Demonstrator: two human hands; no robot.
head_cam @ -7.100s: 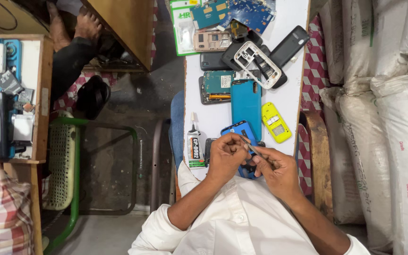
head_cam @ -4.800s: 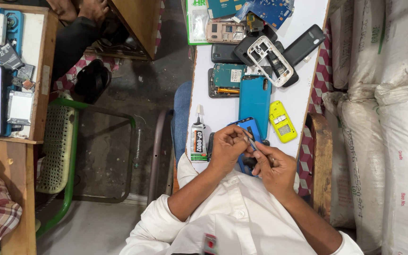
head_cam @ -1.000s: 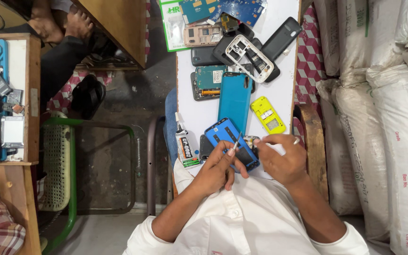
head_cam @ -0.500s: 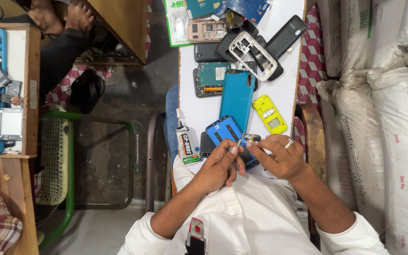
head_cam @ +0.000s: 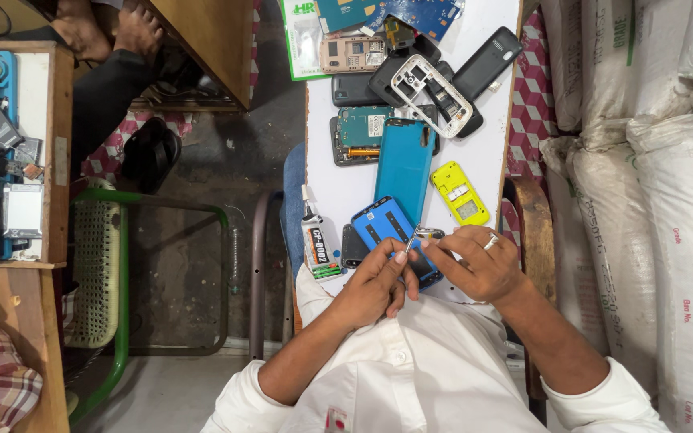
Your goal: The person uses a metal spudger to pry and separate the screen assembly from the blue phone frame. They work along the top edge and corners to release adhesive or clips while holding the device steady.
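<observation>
The left hand point(head_cam: 374, 285) and right hand point(head_cam: 475, 265) met over the near end of the white tabletop point(head_cam: 491, 144), just above the person's white shirt point(head_cam: 419, 377). Both were curled in a pinch: the left fingers rested on a blue phone shell point(head_cam: 387, 228) lying at an angle on the tabletop, and the right hand, with a ring on one finger, held a thin metal tool point(head_cam: 413, 235) whose tip touched that shell. What small part lay under the fingertips could not be told. A glue tube point(head_cam: 318, 244) lay just left of the shell, at the tabletop's edge. A long teal back cover point(head_cam: 405, 168) lay just beyond the shell, with a yellow phone point(head_cam: 459, 192) to its right. Farther off sat an open phone with a green board point(head_cam: 362, 132), a white frame point(head_cam: 431, 84) and a black phone point(head_cam: 487, 60). White sacks point(head_cam: 643, 200) were stacked along the right side.
</observation>
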